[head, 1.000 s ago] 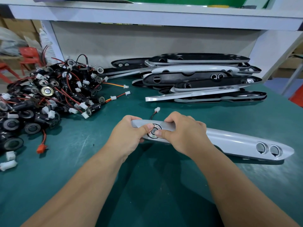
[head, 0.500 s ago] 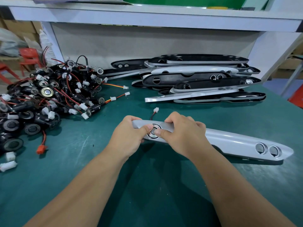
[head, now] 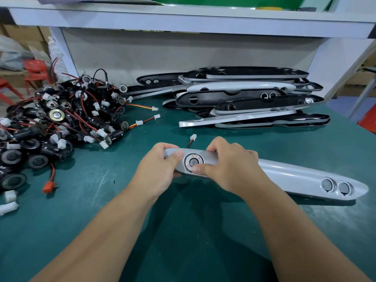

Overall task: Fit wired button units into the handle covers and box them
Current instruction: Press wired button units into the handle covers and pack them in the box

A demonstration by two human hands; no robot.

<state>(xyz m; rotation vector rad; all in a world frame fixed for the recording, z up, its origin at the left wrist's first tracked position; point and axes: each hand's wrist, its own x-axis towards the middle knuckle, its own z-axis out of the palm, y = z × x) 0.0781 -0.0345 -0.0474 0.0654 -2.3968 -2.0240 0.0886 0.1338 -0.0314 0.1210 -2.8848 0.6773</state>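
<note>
Barely shifted since a second ago: only eased the thumbs a touch apart, baring more of the ringed face of the button unit (head: 194, 162) and its red "ON" mark. Otherwise keeping the same grip in the same spot. Grasping the left end of the silver handle cover (head: 295, 176) with the left hand (head: 160, 167), fingers curled beneath, thumb (head: 178, 155) laid on top just beside the ring. Clasping the cover next to it with the right hand (head: 234, 165), fingers hooked over the far edge, thumb (head: 198, 169) pressing the near rim of the button. Resting the cover's right end, with its twin holes (head: 335, 186), on the green table mat (head: 183, 231). Trailing a red-and-black lead with a white connector (head: 193, 137) out behind the cover. Judged to be mid-fit, seating the unit in its hole, and seemingly close to home. Next calls for even pressure round the ring until flush, without trapping the lead. Then boxing, though with no box in view. Left untouched: the heap of wired buttons (head: 61, 123) at far left and the stack of covers (head: 254, 102) behind.
</note>
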